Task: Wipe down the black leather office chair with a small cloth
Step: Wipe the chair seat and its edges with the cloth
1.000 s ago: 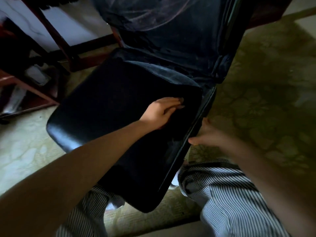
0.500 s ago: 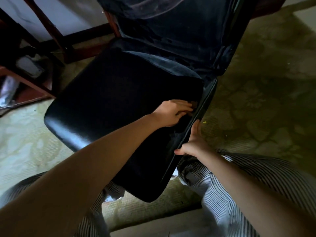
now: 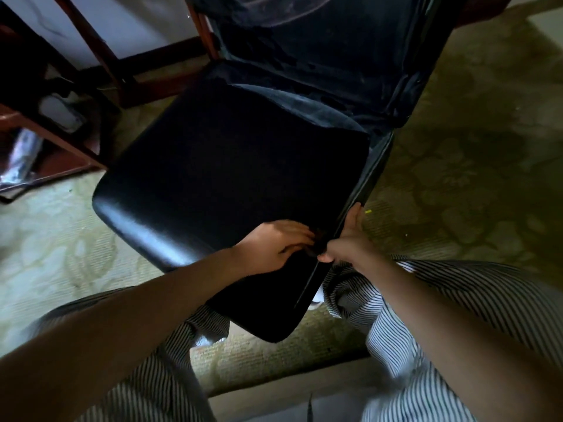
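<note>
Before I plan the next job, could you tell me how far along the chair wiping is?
Done, apparently: the black leather seat shines along its front edge. In hand: the left hand presses at the seat's side rim, the cloth too dark to make out under its fingers, while the right hand grips that rim. Left: the black leather backrest shows pale dusty smears, and the seat's rear looks grey.

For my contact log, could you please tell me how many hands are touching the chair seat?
2. The left hand rests on top of the seat near its side rim; the right hand grips that rim from the outside, right beside it.
</note>
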Motion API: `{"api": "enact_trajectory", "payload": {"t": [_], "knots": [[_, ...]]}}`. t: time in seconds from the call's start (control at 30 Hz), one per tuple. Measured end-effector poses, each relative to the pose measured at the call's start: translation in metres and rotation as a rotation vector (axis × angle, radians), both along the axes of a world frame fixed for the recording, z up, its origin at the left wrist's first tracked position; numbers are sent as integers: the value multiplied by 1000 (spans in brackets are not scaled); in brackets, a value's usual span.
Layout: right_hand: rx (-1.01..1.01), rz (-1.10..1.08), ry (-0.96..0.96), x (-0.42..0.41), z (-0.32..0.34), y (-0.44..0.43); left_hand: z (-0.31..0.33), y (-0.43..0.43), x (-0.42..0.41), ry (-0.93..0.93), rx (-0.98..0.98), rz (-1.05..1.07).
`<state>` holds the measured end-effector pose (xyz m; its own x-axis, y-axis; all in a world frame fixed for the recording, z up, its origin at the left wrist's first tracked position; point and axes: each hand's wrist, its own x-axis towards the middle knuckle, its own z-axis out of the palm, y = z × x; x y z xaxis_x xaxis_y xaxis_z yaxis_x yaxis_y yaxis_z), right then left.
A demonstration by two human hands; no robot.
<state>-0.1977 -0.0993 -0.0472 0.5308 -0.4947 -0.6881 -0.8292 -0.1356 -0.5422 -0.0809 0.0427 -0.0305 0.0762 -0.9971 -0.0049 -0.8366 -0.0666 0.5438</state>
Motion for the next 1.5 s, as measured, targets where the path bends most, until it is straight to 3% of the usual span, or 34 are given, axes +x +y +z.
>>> {"api": "enact_trajectory", "payload": {"t": [0.43, 0.63, 0.77, 0.9, 1.17, 1.3, 1.43, 1.5], "knots": [[-50, 20, 71, 3, 4, 2, -1, 92, -20, 57, 42, -8], [-131, 8, 92, -1, 14, 8, 10, 90, -24, 69, -44, 206], [-325, 161, 61, -11, 19, 18, 17, 37, -24, 11, -142, 315], [-527, 321, -37, -24, 24, 30, 1, 11, -22, -75, -20, 279], [-782, 596, 16, -20, 34, 43, -6, 102, -39, -77, -55, 197], [-856, 736, 82, -8, 43, 51, -6, 131, -60, 68, -65, 531], [-914, 849, 113, 13, 51, 64, 12, 153, -84, 417, -70, 1051], [-930, 899, 115, 23, 52, 74, 18, 162, -88, 684, -113, 1335]]}}
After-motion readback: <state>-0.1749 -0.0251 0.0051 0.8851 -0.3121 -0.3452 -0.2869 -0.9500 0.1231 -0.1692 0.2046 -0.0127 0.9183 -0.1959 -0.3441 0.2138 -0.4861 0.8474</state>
